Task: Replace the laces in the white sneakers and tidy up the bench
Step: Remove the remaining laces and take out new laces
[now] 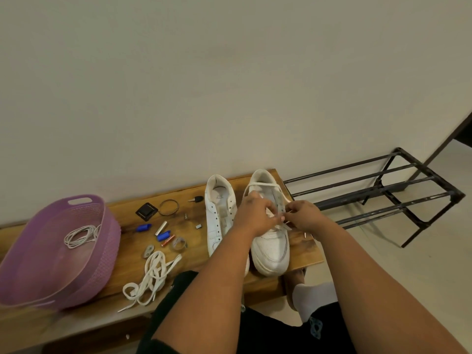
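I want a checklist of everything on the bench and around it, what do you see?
Surface: wooden bench, against a plain wall.
Job's things: right sneaker partly laced; left sneaker unlaced; loose white laces beside it.
Clutter: key, bracelet, blue caps, batteries, small bits.
Hands: left hand and right hand both pinch the lace.
Cables: white cord coiled in purple basket.
Surroundings: black metal rack on the floor.

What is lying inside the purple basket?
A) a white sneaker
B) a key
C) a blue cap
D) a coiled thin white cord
D: the purple basket holds only a coiled thin white cord; both white sneakers stand on the bench outside it.
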